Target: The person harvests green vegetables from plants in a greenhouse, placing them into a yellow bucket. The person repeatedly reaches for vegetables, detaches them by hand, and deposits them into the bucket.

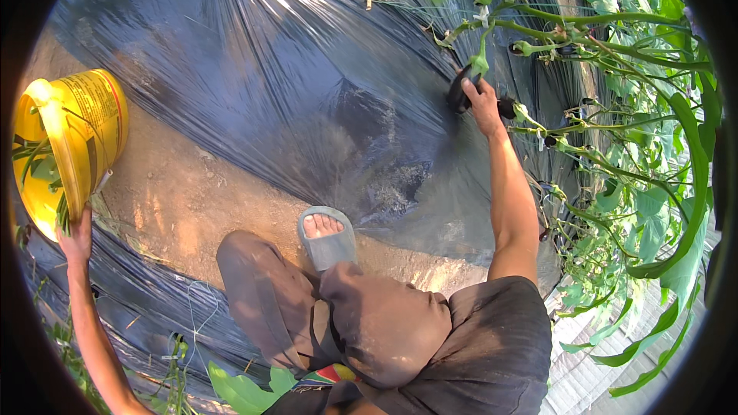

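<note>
At the upper right, my right hand (483, 105) is closed round a dark purple eggplant (460, 92), just below its green cap, which still joins a stem of the plant. At the far left, my left hand (76, 237) is at the rim of a yellow plastic bucket (109, 109), with a bunch of green stems (63, 216) at its fingers. The bucket lies tilted with its mouth to the left, and some green stems and leaf pieces show inside. Its deeper contents are hidden.
Black plastic mulch film (259, 86) covers the beds on both sides of a bare soil path (173, 167). Eggplant plants (651, 144) with several small dark fruits line the right. My foot in a grey slide sandal (328, 242) is on the path. Thin twine (199, 300) lies lower left.
</note>
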`<state>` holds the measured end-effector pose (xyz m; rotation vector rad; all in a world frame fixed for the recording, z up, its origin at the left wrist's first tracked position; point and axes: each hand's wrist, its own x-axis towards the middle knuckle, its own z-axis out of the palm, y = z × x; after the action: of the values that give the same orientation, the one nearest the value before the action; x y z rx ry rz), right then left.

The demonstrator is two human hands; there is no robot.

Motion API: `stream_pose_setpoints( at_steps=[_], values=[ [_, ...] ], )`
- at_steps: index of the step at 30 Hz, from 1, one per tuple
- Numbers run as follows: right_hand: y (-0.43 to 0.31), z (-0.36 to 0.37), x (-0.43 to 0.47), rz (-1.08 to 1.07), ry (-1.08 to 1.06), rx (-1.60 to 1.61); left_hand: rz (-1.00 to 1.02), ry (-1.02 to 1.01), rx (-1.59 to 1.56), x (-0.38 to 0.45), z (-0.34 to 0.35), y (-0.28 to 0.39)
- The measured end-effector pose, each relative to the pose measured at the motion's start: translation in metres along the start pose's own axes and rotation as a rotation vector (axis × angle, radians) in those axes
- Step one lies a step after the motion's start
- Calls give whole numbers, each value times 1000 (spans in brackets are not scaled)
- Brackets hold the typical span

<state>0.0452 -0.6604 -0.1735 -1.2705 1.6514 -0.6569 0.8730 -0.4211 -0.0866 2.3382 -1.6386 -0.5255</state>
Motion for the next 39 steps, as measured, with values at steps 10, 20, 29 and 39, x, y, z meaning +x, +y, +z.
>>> stream_pose_setpoints(
  at_steps=[10,20,29,39],
  values=[
    [4,23,-1,124,-120,244,17,25,135,3,0,19],
    [33,16,-1,51,86,216,55,18,228,2,-1,15],
    [13,4,-8,293,209,325,18,31,247,-1,-4,21],
    [53,-41,60,182,308,970,41,39,197,2,-2,21]
  ],
)
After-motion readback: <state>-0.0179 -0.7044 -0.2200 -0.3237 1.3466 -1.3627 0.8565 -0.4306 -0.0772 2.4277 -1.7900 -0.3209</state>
